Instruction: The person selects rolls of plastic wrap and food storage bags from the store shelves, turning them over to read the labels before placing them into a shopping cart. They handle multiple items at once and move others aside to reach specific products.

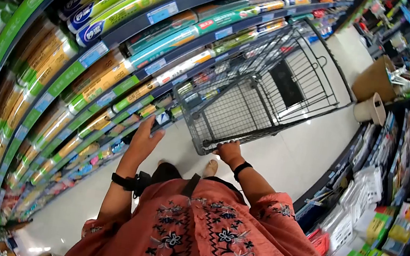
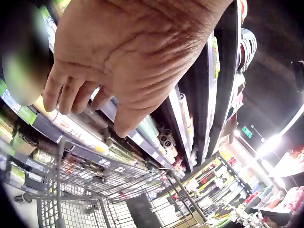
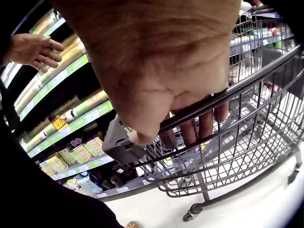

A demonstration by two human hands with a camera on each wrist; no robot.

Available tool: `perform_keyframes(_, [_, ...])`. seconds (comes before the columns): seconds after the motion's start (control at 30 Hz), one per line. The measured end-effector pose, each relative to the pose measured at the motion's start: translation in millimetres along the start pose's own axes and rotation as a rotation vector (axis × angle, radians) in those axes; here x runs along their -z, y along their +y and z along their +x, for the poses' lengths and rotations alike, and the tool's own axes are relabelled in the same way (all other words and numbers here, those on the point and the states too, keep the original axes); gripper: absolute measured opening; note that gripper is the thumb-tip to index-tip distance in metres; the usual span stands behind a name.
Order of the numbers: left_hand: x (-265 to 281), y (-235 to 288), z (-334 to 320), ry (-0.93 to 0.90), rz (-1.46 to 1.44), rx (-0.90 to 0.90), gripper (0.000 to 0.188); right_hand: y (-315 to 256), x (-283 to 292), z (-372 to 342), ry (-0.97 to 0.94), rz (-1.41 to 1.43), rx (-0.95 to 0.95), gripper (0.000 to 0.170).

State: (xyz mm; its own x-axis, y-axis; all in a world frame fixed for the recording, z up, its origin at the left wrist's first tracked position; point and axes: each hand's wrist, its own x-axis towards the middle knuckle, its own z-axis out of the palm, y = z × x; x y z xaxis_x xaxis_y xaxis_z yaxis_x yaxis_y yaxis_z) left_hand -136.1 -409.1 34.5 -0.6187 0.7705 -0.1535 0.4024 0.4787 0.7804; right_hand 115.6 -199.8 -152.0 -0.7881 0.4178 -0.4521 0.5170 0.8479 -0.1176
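A dark wire shopping cart (image 1: 231, 108) stands in the aisle in front of me, its wire basket holding nothing that shows. My right hand (image 1: 231, 153) grips the cart's handlebar (image 3: 266, 73), and in the right wrist view the fingers curl down around the bar. My left hand (image 1: 144, 139) is raised beside the shelves, fingers spread and relaxed, holding nothing. In the left wrist view its palm (image 2: 128, 57) overlaps the rows of long rolled packages (image 2: 76, 133). Those rolls, in clear and printed wrap, lie stacked on the shelves at my left.
Tall shelves with green and blue price strips (image 1: 65, 77) curve along the left. At right, a low rack (image 1: 332, 172) carries flat packets (image 1: 344, 216). A cardboard box (image 1: 377, 79) and a pale bin (image 1: 370, 109) stand near the cart's right side. Pale floor tiles (image 1: 312, 148) run between.
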Motion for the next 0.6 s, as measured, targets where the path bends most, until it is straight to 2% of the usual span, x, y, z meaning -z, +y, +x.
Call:
perform_keyframes(0.13, [-3.0, 0.0, -2.2, 0.007, 0.023, 0.067, 0.066, 12.9, 6.3, 7.8, -0.021, -0.033, -0.016, 0.042])
perform_keyframes(0.23, [4.0, 2.6, 4.6, 0.069, 0.055, 0.056, 0.064, 21.0, 14.1, 13.1, -0.110, 0.039, -0.016, 0.050])
perform_keyframes(0.27, [8.7, 6.3, 9.4, 0.042, -0.001, 0.083, 0.066, 21.6, 15.2, 13.3, -0.067, -0.004, -0.016, 0.045])
perform_keyframes(0.33, [14.7, 4.9, 20.7, 0.046, 0.004, 0.092, 0.068, 25.6, 18.6, 18.4, -0.092, 0.018, -0.018, 0.044])
perform_keyframes(0.43, [22.9, 5.5, 44.6, 0.034, 0.072, 0.088, 0.070, 35.9, 27.0, 20.8, -0.112, 0.055, -0.027, 0.047])
perform_keyframes(0.6, [30.0, 0.6, 83.2, 0.090, -0.025, -0.008, 0.072, 56.9, 23.3, 24.5, -0.035, 0.186, -0.027, 0.047])
